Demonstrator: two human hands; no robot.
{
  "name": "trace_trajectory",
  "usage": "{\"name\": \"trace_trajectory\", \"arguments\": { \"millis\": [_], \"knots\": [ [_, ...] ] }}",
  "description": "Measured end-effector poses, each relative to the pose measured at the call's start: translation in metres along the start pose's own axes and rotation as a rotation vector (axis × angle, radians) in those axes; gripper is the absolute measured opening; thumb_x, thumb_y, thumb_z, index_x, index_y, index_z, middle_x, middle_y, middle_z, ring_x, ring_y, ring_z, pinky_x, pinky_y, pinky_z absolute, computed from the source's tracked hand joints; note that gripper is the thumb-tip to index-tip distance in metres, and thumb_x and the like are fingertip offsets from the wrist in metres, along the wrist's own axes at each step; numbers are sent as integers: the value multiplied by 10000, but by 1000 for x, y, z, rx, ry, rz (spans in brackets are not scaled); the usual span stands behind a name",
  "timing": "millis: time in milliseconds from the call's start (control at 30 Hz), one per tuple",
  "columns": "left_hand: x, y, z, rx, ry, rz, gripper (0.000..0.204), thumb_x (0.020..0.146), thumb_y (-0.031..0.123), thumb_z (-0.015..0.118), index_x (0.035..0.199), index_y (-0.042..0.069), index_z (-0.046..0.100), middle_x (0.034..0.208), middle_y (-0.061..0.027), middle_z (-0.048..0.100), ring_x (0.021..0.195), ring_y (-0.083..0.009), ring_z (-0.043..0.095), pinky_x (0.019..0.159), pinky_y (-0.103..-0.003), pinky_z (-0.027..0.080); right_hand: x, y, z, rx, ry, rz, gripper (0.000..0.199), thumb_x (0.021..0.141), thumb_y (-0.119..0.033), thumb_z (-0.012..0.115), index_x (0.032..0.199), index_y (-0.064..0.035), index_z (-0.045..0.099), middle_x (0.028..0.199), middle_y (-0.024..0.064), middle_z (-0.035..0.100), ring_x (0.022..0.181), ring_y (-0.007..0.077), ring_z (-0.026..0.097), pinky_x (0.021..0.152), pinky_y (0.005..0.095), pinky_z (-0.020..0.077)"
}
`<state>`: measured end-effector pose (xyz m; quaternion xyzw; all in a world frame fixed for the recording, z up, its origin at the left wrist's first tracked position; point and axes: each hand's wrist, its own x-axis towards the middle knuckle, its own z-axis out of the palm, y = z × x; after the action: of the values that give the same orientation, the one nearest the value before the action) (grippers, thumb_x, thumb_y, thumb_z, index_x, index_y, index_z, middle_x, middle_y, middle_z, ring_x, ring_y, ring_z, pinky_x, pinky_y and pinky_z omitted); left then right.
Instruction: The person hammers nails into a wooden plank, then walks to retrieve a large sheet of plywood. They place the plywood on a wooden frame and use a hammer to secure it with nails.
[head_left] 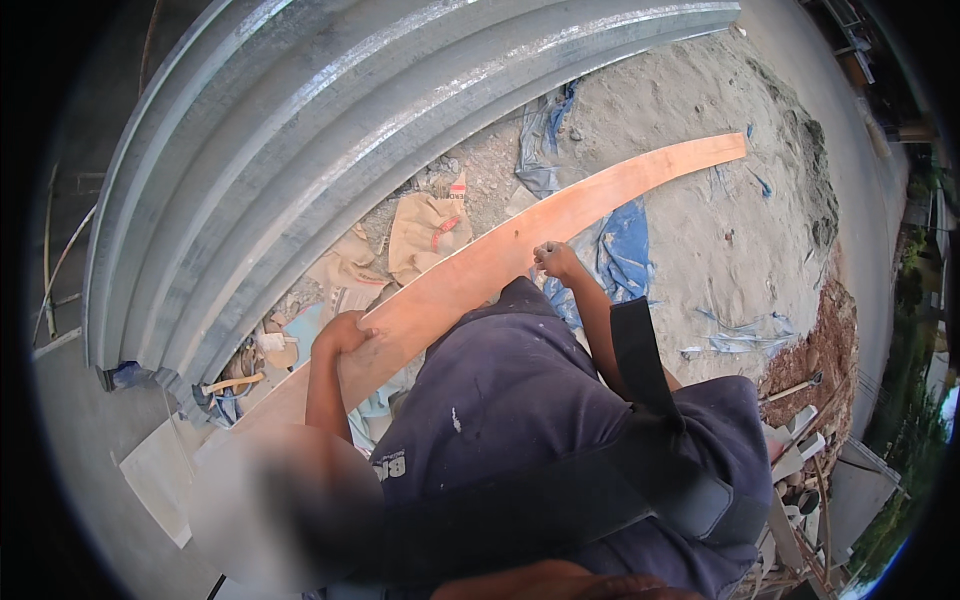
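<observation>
smooth wood plank [465, 275]; glossy metal sheeting [300, 150]; rough sand [695, 250]

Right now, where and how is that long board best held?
Probably by its long edges, either side of the middle, from the near side: this board looks long and flat, its edges slim enough to pinch, as the left hand shows.

Two hands [343, 333], one long wooden plank [480, 272], one grey sand heap [715, 250].
</observation>
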<state>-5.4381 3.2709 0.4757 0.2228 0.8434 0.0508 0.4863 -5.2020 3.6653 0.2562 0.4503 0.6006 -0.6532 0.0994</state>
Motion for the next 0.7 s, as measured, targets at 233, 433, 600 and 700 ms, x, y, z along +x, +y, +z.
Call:
{"name": "trace_trajectory", "arguments": {
  "millis": [233,433,600,700],
  "knots": [
    [-3,-8,-10,-12,-93,-18,401,815,298,747,1127,51,695,1039,-219,700,967,-321,675,866,-399,496,-22,100,-28,-74,136,344,403,870,-280,637,1180,-22,626,1105,172,646,950,321,640,866,388,528],
    [15,8,-37,123,83,-33,540,778,491,738,971,-12,710,962,-247,693,936,-380,666,826,-425,510,-12,87,-44,142,-38,297,592,966,-467,539,1423,-118,398,1420,146,430,1222,342,507,963,524,442],
    [63,-4,-15,335,493,-109,404,861,390,693,1173,137,651,1095,-103,693,1106,-274,623,982,-527,398,-12,6,20,108,-148,281,517,999,-439,492,1401,-125,411,1376,141,477,1142,302,569,884,452,490],
    [67,10,23,55,774,-127,457,864,358,674,1260,146,589,1169,-91,650,1179,-253,561,990,-531,384,0,-10,33,-98,-296,202,453,997,-423,502,1334,-124,452,1241,92,547,1040,260,605,815,408,499]
  ]
}}
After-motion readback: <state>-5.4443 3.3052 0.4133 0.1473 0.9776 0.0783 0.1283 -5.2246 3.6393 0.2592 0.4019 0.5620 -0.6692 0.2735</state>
